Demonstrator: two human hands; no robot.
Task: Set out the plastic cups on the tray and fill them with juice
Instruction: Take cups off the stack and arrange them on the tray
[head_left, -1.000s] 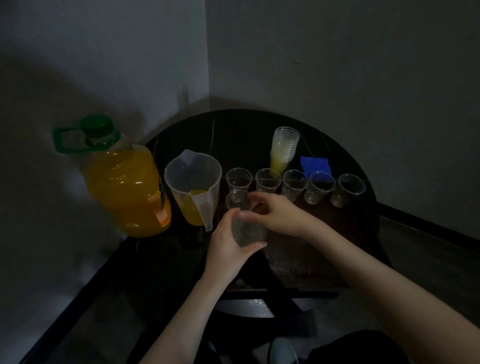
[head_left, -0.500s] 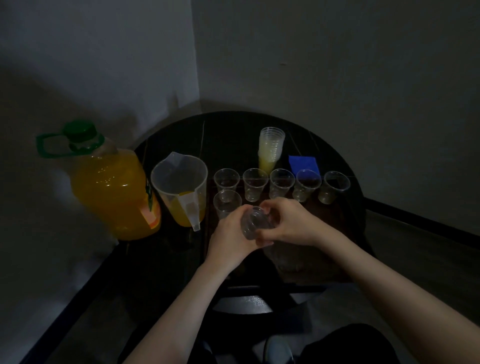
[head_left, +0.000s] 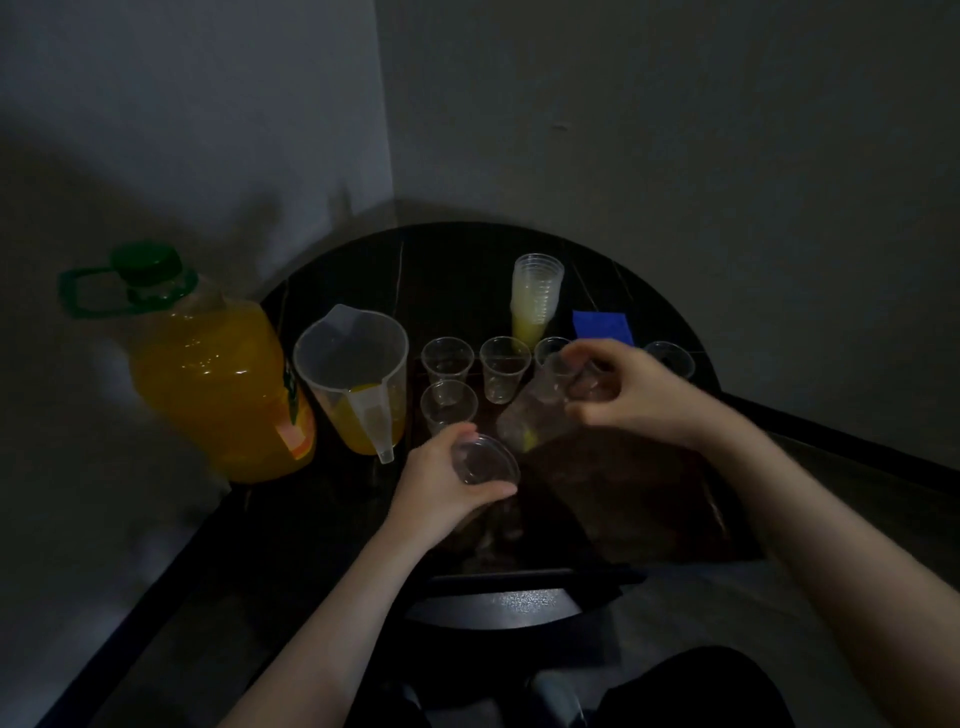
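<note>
My left hand (head_left: 441, 486) grips a single clear plastic cup (head_left: 484, 460) tilted on its side, just above the near left of the dark tray (head_left: 623, 499). In my right hand (head_left: 641, 397) is a short tilted stack of clear cups (head_left: 535, 410), held over the tray's middle. Several empty cups stand on the tray: a back row (head_left: 504, 368) and one in front (head_left: 448, 406); my right hand hides part of that row. A measuring jug (head_left: 358, 379) with a little orange juice stands left of the tray.
A large juice bottle (head_left: 218, 374) with a green cap stands at far left, off the round black table (head_left: 457, 270). Another cup stack (head_left: 537, 291) and a blue cloth (head_left: 602, 325) lie behind the row. Walls close in behind.
My hands have drawn apart. One cup has come off the stack and stays in my left hand, while my right hand carried the stack up and to the right.
</note>
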